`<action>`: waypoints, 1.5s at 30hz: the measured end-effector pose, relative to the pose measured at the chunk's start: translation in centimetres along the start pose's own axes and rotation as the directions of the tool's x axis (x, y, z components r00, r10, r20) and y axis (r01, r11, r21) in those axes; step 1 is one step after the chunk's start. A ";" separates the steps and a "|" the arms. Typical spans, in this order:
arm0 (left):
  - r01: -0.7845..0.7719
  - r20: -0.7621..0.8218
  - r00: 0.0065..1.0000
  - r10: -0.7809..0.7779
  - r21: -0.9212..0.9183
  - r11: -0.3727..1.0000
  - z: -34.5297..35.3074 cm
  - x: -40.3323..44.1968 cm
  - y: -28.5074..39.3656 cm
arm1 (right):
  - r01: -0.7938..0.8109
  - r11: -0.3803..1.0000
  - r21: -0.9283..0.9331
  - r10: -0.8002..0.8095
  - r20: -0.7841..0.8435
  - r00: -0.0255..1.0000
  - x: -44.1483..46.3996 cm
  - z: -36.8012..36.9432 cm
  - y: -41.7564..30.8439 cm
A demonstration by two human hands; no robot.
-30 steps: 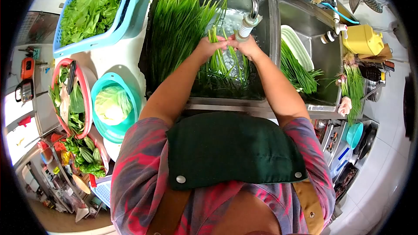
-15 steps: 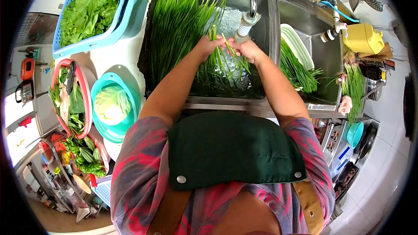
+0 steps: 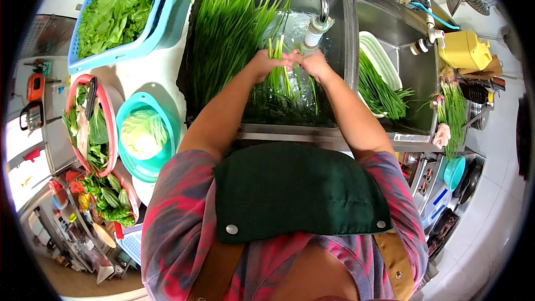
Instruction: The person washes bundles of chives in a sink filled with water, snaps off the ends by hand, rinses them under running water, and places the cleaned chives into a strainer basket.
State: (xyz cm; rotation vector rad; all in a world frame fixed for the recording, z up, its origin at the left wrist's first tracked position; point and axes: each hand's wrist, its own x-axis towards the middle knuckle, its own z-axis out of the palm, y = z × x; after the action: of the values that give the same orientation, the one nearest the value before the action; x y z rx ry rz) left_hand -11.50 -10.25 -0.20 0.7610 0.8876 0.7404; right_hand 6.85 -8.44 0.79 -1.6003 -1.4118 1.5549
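Observation:
My left hand is closed around a small bunch of garlic chives, its pale cut ends pointing up and the green leaves hanging towards the water. Close against it, my right hand is pinched, its fingertips meeting the left ones; a few strands hang below it. What lies between the fingertips is partly hidden. Both hands are over the left sink basin, beneath the faucet. A large heap of garlic chives fills the basin's left side.
In the right basin, a pale green basket lies beside more chives. Left of the sink stand a blue crate of lettuce, a turquoise colander with a cabbage, and a red-rimmed basket of greens. A yellow jug stands at right.
My right hand has shifted slightly, its fingers curling in more. The chives in my left hand now hang straighter and more bunched, where some strands slanted across to the right hand before.

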 end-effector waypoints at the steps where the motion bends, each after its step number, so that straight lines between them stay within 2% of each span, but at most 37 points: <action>1: 0.000 0.017 1.000 0.000 -0.011 1.000 0.0 -0.2 0.4 | 0.015 1.000 -0.024 -0.015 0.013 1.000 0.1 -0.5 -0.2; 2: 0.108 0.013 0.994 -0.107 -0.110 0.988 0.5 -0.8 1.2 | 0.030 0.998 -0.047 -0.029 0.026 0.999 0.2 -1.0 -0.4; 3: 0.125 0.028 0.992 -0.123 -0.104 0.987 0.4 -0.9 1.1 | 0.044 0.997 -0.070 -0.042 0.039 0.998 0.2 -1.3 -0.5; 4: 0.142 0.045 0.989 -0.138 -0.098 0.985 0.1 -0.9 0.8 | -0.066 0.988 0.139 0.051 0.107 0.993 -0.5 -1.3 -1.6; 7: 0.167 0.071 0.984 -0.165 -0.023 0.986 -0.3 -0.8 0.3 | -0.136 0.961 0.242 0.095 0.174 0.980 -0.7 -1.6 -2.2; 9: 0.163 0.078 0.983 -0.165 0.037 0.986 -0.1 -0.8 0.3 | -0.055 0.990 0.132 0.038 0.125 0.991 -1.2 -0.9 -3.0; 10: 0.104 0.086 0.990 -0.111 0.079 0.991 0.2 -0.8 0.3 | -0.016 0.997 0.076 0.008 0.102 0.995 -1.4 -0.5 -3.3; 13: 0.014 0.100 0.995 -0.027 0.129 0.992 0.5 -0.4 -0.1 | 0.178 0.983 -0.044 -0.178 0.013 0.984 -1.5 0.0 -3.1; 14: 0.006 0.058 0.998 -0.009 0.043 0.999 0.8 -0.6 0.1 | -0.030 0.992 0.125 0.019 0.084 0.996 -1.1 -0.1 -3.0; 17: 0.096 0.099 0.992 -0.084 -0.128 0.987 1.0 -0.8 0.9 | -0.176 0.967 0.182 0.162 0.089 0.983 -1.6 -0.4 -3.6; 18: 0.058 0.018 0.998 -0.056 -0.125 0.990 0.3 0.1 -0.8 | -0.172 0.955 0.240 0.157 0.083 0.984 -1.6 -0.3 -3.6; 19: 0.042 -0.067 0.997 -0.036 0.094 0.995 0.0 0.6 -1.2 | -0.176 0.953 0.248 0.163 0.072 0.984 -1.7 -0.2 -3.5; 21: 0.060 -0.213 0.975 0.057 0.507 0.860 -0.6 1.3 -2.0 | -0.183 0.947 0.264 0.175 0.051 0.983 -1.7 0.1 -2.9; 22: -0.121 -0.237 0.930 0.280 0.521 0.845 0.9 0.5 -1.0 | -0.088 0.966 0.245 0.080 0.044 0.996 -1.9 0.3 -2.8; 25: -0.154 -0.094 0.967 0.239 0.534 0.831 0.7 1.0 -1.1 | -0.093 0.995 0.045 0.089 0.094 0.992 -2.5 -0.7 -3.7; 26: -0.065 -0.108 0.988 0.113 0.376 0.925 0.7 1.0 -0.9 | -0.115 0.993 -0.007 0.115 0.098 0.988 -2.5 -0.9 -3.8; 29: 0.077 -0.073 0.995 -0.066 0.158 0.984 0.5 0.6 0.4 | -0.047 0.995 0.090 0.026 0.217 0.976 -1.0 -1.3 -1.5; 30: 0.158 -0.122 0.981 -0.150 0.062 0.985 0.7 0.2 0.8 | -0.086 0.992 0.087 0.057 0.296 0.953 -1.0 -2.2 -1.1; 33: 0.038 0.000 0.999 -0.040 0.284 0.958 0.3 0.5 0.5 | -0.098 0.969 0.227 0.031 0.280 0.959 -1.7 -1.8 -1.2; 34: -0.015 -0.032 0.999 0.024 0.277 0.961 0.3 0.6 -0.1 | -0.108 0.958 0.266 0.028 0.287 0.958 -1.8 -1.5 -1.3; 37: -0.011 -0.206 0.975 0.083 0.331 0.943 0.8 0.9 -0.7 | -0.187 0.926 0.329 0.123 0.206 0.971 -2.4 -0.6 -1.9; 38: -0.071 -0.245 0.945 0.216 0.489 0.869 1.4 0.8 -0.6 | -0.175 0.934 0.312 0.153 0.092 0.984 -1.7 -0.1 -1.0; 41: -0.206 -0.262 0.878 0.401 0.548 0.811 4.6 -0.8 0.5 | -0.146 0.974 0.175 0.177 -0.176 0.968 -0.6 0.4 0.3; 42: -0.089 -0.195 0.957 0.213 0.502 0.860 5.1 -0.8 0.2 | -0.193 0.958 0.213 0.251 -0.294 0.922 0.2 0.5 1.0; 43: -0.161 -0.107 0.957 0.271 0.583 0.797 5.6 -0.9 -0.4 | -0.201 0.947 0.250 0.270 -0.284 0.920 -0.4 0.7 -0.2; 45: -0.096 -0.008 0.993 0.120 0.545 0.833 6.3 -1.4 0.7 | -0.216 0.922 0.321 0.306 -0.262 0.915 -2.3 1.0 -3.6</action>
State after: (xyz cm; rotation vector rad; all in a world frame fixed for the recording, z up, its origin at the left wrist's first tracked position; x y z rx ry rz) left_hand -6.80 -12.67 3.62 1.3162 1.1187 0.6034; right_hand 5.13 -9.55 4.71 -1.8094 -0.7888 1.4895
